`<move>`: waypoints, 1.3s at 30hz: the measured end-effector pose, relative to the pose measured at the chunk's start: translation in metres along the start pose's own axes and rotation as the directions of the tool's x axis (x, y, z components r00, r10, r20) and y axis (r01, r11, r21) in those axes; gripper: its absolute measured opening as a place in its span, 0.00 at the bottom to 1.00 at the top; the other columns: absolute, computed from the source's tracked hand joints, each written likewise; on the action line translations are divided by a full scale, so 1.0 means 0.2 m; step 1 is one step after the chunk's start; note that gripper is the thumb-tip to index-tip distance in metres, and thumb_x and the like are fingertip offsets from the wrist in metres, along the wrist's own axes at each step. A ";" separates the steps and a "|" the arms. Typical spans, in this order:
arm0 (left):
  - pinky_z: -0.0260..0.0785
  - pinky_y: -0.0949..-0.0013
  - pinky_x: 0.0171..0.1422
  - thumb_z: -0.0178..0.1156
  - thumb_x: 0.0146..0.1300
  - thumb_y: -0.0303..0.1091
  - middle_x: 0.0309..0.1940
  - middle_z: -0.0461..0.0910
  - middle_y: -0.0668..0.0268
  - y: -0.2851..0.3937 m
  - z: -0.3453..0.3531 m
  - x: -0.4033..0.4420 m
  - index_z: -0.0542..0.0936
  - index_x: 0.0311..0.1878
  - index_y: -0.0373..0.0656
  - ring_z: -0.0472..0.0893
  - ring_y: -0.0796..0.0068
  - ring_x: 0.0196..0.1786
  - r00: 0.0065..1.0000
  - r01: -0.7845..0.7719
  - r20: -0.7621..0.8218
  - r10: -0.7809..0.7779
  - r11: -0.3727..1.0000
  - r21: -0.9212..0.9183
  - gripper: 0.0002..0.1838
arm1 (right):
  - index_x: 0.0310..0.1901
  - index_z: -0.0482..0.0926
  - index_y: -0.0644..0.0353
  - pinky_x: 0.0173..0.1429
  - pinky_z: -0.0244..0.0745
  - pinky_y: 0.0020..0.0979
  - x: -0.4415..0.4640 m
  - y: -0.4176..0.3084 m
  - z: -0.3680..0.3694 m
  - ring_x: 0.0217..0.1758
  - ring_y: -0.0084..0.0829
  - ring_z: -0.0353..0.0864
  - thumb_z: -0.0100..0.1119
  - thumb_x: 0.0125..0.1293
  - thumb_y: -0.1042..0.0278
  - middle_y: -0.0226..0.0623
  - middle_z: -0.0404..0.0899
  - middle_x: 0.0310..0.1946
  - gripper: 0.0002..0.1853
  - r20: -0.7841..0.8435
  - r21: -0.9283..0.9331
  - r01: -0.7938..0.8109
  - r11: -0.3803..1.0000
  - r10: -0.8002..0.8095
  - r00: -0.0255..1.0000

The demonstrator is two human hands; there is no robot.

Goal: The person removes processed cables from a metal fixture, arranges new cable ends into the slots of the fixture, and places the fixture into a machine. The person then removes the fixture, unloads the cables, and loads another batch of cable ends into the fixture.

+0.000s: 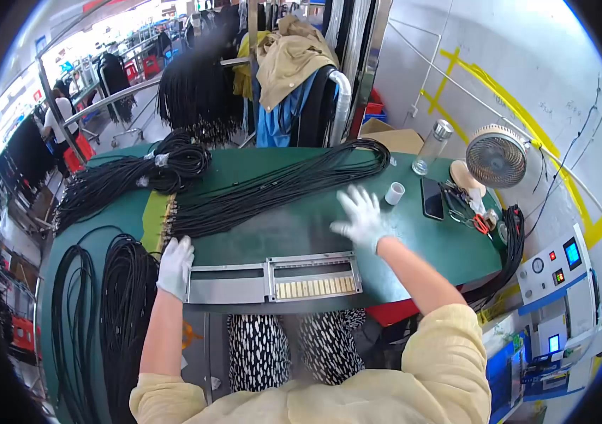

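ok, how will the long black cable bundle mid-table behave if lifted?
The black cable bundle probably flops: it curves back on itself in a loop at its far end. Likely to sag and splay if lifted at one spot, being loosely spread along its middle. Perhaps heavy, given its many strands.

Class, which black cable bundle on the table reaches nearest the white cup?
The long bundle across the middle: its looped end lies near the white cup; the other bundles lie farther left or right.

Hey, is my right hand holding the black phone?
No, your gloved right hand is spread open, and the black phone lies apart from it on the green table.
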State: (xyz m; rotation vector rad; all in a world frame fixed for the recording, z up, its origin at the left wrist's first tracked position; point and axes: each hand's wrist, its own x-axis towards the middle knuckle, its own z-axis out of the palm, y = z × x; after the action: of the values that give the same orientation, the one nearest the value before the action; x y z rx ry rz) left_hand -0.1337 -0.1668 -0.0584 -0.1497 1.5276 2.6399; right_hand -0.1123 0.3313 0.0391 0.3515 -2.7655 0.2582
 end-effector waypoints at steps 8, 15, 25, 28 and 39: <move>0.68 0.59 0.59 0.69 0.51 0.37 0.40 0.82 0.66 0.08 0.48 -0.39 0.86 0.40 0.51 0.78 0.60 0.50 0.830 -0.476 0.472 0.298 -0.064 0.877 0.11 | 0.67 0.68 0.58 0.76 0.46 0.59 -0.41 -0.31 -0.04 0.74 0.63 0.54 0.56 0.53 0.23 0.60 0.60 0.69 0.50 0.107 0.146 0.259 0.955 -0.276 0.955; 0.64 0.58 0.55 0.66 0.55 0.42 0.36 0.80 0.69 0.04 0.48 -0.48 0.85 0.36 0.56 0.78 0.64 0.47 0.892 -0.321 0.349 0.286 -0.139 0.937 0.07 | 0.61 0.74 0.58 0.74 0.49 0.60 -0.34 -0.30 -0.06 0.73 0.62 0.57 0.60 0.46 0.20 0.63 0.63 0.67 0.51 0.136 0.078 0.273 0.959 -0.282 0.950; 0.71 0.59 0.47 0.67 0.53 0.40 0.33 0.84 0.66 0.10 0.44 -0.92 0.87 0.34 0.51 0.82 0.62 0.40 0.842 -0.486 0.472 0.261 -0.012 0.874 0.07 | 0.68 0.69 0.57 0.76 0.50 0.51 -0.02 -0.12 0.31 0.73 0.54 0.60 0.63 0.54 0.31 0.57 0.65 0.68 0.47 0.045 0.271 0.135 0.953 -0.152 0.987; 0.77 0.59 0.46 0.69 0.51 0.37 0.33 0.85 0.63 0.45 0.27 -0.94 0.87 0.34 0.49 0.83 0.59 0.38 0.816 -0.392 0.383 0.434 -0.072 0.917 0.08 | 0.67 0.70 0.59 0.76 0.53 0.47 -0.05 -0.12 0.31 0.73 0.52 0.61 0.64 0.56 0.33 0.53 0.67 0.68 0.45 -0.001 0.359 0.116 0.926 -0.124 0.992; 0.67 0.57 0.60 0.65 0.56 0.54 0.45 0.83 0.63 0.95 -0.72 -0.71 0.88 0.41 0.58 0.78 0.59 0.56 0.629 0.633 -0.464 0.624 -0.065 0.771 0.16 | 0.61 0.74 0.65 0.71 0.64 0.41 -0.06 -0.08 0.37 0.65 0.45 0.72 0.67 0.62 0.67 0.47 0.75 0.60 0.27 -0.089 0.448 0.063 0.892 -0.026 0.996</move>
State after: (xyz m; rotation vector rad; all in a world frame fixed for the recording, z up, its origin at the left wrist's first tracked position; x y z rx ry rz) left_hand -0.0108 -0.3898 0.0519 -1.2842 3.1893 0.2527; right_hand -0.1194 0.3022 -0.0312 0.5039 -2.5887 0.8908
